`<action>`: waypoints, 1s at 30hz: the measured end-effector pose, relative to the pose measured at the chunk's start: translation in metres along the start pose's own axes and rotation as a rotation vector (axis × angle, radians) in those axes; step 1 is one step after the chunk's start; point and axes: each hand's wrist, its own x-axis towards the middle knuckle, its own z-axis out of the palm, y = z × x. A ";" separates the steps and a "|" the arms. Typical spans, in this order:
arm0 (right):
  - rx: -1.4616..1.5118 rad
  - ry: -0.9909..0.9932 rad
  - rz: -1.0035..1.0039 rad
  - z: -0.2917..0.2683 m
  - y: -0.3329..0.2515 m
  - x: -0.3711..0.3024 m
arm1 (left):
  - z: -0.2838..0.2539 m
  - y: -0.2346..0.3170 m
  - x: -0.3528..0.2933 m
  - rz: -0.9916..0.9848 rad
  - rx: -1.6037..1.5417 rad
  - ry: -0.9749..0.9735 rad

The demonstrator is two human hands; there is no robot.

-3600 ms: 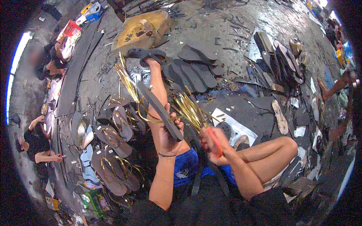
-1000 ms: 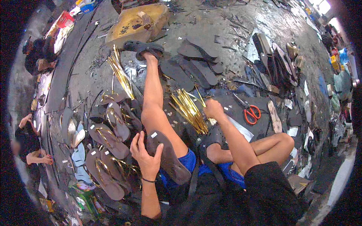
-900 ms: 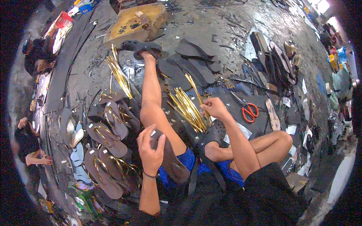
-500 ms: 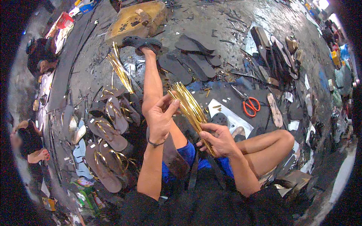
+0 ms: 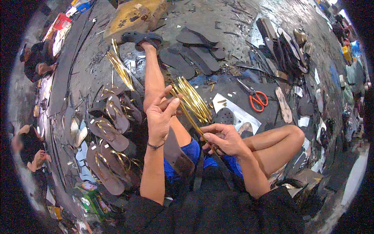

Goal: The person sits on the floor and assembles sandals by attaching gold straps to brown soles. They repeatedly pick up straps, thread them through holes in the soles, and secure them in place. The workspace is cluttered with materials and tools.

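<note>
A few thin gold strips (image 5: 191, 119) slant across in front of me. The fingers of my right hand (image 5: 223, 138) are closed around their lower part. My left hand (image 5: 159, 119) is raised at their upper end, its thumb and fingers apart; whether a fingertip touches the strips I cannot tell. A larger bundle of gold strips (image 5: 194, 102) lies on the dark floor just beyond. A brown sandal sole (image 5: 178, 156) rests on my lap against the blue shorts.
Orange-handled scissors (image 5: 257, 100) and a white sheet (image 5: 237, 115) lie to the right. Brown sandals with gold straps (image 5: 107, 134) cluster at left, below another gold bundle (image 5: 120, 68). Black soles (image 5: 196, 56) lie ahead, near a wooden block (image 5: 128, 15). Another person (image 5: 31, 150) sits far left.
The large gold bundle has left my hands and now lies on the floor. Only a few strips stay in my right hand. My left hand's fingers have spread.
</note>
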 end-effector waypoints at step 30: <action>-0.461 0.422 -0.735 0.041 -0.006 0.049 | -0.031 -0.018 -0.076 0.505 1.244 0.354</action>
